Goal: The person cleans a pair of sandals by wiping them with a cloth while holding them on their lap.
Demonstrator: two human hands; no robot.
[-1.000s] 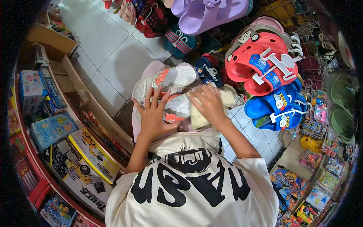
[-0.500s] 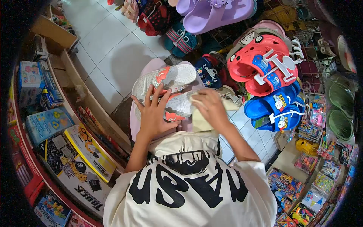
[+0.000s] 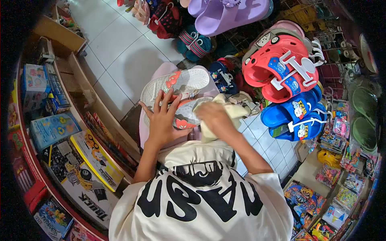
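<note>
My left hand lies flat with spread fingers on a pair of white children's sandals with red character prints, held against my lap. My right hand grips a pale yellow cloth and presses it on the lower sandal's sole. The sandals rest on my pink trousers. Part of the lower sandal is hidden under both hands.
Red clogs and blue sandals hang at the right, purple slippers above. Boxed toys, among them a yellow truck box, fill shelves at the left. White tiled floor lies ahead. Packaged toys hang at lower right.
My right hand has slid the cloth toward me along the sandal and bunched it up. My left hand has stayed in place on the sandals.
</note>
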